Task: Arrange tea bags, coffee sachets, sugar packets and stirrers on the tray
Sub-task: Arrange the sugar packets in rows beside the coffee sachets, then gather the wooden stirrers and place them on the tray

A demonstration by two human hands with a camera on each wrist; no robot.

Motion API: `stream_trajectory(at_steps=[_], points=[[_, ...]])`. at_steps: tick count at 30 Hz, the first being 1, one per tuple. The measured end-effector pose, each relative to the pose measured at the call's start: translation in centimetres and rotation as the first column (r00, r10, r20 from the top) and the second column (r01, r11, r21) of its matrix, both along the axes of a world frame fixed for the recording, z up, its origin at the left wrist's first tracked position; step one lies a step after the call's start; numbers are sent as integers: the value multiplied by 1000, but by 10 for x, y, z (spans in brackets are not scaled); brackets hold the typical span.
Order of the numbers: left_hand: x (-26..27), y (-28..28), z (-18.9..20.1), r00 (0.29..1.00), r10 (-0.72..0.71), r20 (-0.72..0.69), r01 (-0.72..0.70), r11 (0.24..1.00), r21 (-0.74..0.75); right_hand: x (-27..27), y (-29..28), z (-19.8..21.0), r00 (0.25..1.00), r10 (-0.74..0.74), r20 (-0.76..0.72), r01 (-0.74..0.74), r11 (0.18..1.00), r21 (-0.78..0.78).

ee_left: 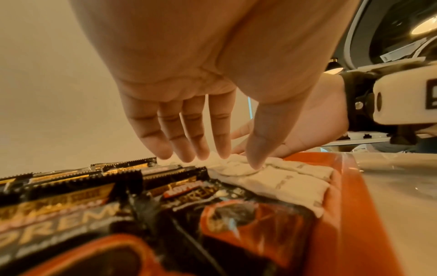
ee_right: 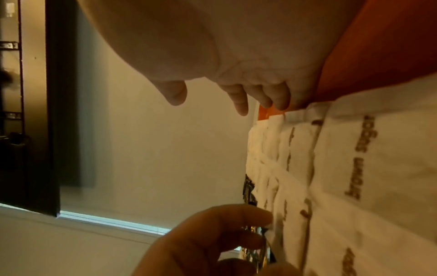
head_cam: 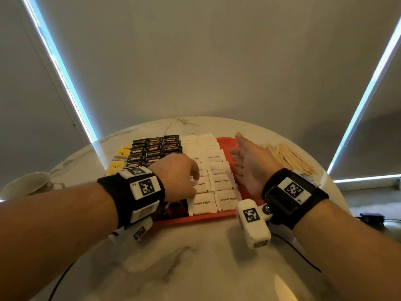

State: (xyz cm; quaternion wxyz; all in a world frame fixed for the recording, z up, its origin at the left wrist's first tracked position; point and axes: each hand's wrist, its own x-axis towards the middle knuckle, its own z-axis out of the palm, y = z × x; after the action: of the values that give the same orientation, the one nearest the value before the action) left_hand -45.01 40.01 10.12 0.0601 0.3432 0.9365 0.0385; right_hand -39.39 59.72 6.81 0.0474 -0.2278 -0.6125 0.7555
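A red tray [head_cam: 195,217] on the marble table holds yellow tea bags [head_cam: 118,165] at its left, black coffee sachets [head_cam: 156,148] in rows, and white brown-sugar packets [head_cam: 225,202] in two columns. My left hand [head_cam: 182,170] hovers over the left sugar column, straight fingers [ee_left: 189,149] and thumb touching the packets [ee_left: 283,184] beside the sachets [ee_left: 94,201]. My right hand [head_cam: 245,159] stands on edge, flat and empty, against the right side of the sugar packets [ee_right: 354,168] on the bare tray floor [ee_right: 378,46]. Wooden stirrers [head_cam: 288,158] lie in a heap on the table, right of the tray.
A pale cup [head_cam: 28,183] stands at the table's left edge. A black cable [head_cam: 60,279] runs over the near left of the marble top. The table is round, with a blind-covered window behind it. A dark device [head_cam: 371,218] lies on the floor at right.
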Motion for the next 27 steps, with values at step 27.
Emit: stream_trajectory(at_steps=[27], points=[[58, -19, -5, 1000, -2, -20, 1, 998, -62, 43, 5, 26, 992, -125, -26, 126, 941, 315]])
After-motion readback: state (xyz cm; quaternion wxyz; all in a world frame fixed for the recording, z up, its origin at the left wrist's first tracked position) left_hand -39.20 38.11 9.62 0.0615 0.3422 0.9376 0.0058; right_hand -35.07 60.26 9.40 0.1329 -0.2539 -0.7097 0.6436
